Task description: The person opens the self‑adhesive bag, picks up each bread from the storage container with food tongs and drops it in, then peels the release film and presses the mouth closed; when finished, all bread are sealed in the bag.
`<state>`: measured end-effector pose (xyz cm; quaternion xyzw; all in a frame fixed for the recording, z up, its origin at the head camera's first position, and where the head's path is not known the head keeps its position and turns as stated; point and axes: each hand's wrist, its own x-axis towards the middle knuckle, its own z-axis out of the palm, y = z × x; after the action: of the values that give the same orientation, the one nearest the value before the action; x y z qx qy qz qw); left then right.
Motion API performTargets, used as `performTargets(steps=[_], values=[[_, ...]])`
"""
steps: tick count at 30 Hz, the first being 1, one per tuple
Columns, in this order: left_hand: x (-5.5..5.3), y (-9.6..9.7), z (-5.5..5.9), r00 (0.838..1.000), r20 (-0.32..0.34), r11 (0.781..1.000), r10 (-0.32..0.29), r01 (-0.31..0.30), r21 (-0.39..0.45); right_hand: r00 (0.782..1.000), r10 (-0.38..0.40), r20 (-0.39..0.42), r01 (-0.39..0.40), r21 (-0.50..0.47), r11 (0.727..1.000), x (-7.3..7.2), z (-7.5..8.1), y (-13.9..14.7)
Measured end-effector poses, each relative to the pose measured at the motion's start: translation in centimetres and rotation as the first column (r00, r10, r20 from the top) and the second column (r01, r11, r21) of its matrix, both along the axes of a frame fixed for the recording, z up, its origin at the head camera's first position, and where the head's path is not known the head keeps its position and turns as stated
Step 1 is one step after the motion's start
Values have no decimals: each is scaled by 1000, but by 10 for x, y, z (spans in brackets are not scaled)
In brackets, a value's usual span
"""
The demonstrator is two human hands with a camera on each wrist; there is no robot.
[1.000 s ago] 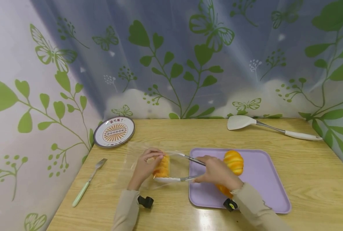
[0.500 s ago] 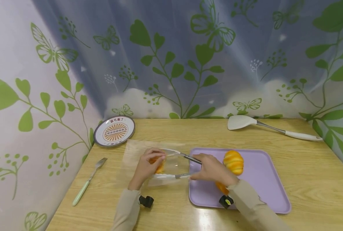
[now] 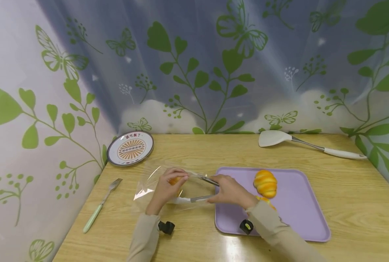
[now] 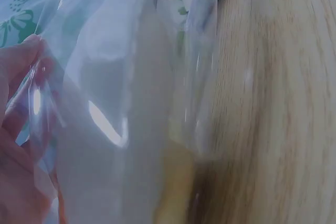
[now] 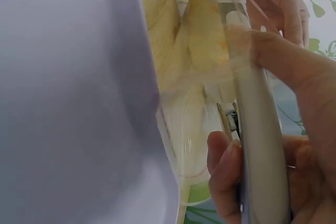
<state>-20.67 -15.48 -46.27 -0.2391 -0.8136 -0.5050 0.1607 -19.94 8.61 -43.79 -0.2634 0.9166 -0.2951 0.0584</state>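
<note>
My left hand (image 3: pixel 168 187) pinches the upper edge of a clear plastic bag (image 3: pixel 145 193) left of the tray. Tongs (image 3: pixel 199 199) with white tips and grey metal arms are gripped in my right hand (image 3: pixel 228 191), fingers on one arm and thumb on the other. Their front ends reach into the bag's mouth. An orange-yellow bread roll (image 3: pixel 176 180) shows inside the bag, mostly covered by the left hand. In the right wrist view, the bread (image 5: pixel 206 32) appears through the plastic beyond the tongs (image 5: pixel 262 145). The left wrist view shows blurred plastic film (image 4: pixel 105 108) close up.
A lilac tray (image 3: pixel 299 218) lies to the right, bearing a bread roll (image 3: pixel 265 184) and another (image 3: pixel 267 201) partly hidden by the right wrist. A plate (image 3: pixel 130 148) stands back left, a fork (image 3: pixel 102 205) lies left, and a white spatula (image 3: pixel 274 139) lies back right.
The right hand has moved left, pushing the tongs and bread roll deeper into the bag. The left hand keeps its place on the bag's edge. More of the second tray roll now shows.
</note>
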Motion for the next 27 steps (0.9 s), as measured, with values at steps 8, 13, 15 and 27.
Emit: performTargets(steps=[8, 13, 15, 27], values=[[-1, -3, -1, 998, -65, 1000, 1, -2, -19, 1000, -12, 12, 12, 0, 1000, -2, -2, -6], [-1, -3, 4, 997, -73, 999, -38, 38, 0, 1000, 11, -11, -12, -30, 999, -6, -4, -9], [0, -1, 6, 996, -77, 999, -54, 54, -2, 1000, 29, -11, -29, -39, 999, -8, -6, -12], [0, -1, 5, 997, -68, 999, -38, 36, -36, 996, 81, 21, -79, -70, 994, -11, -8, -23]])
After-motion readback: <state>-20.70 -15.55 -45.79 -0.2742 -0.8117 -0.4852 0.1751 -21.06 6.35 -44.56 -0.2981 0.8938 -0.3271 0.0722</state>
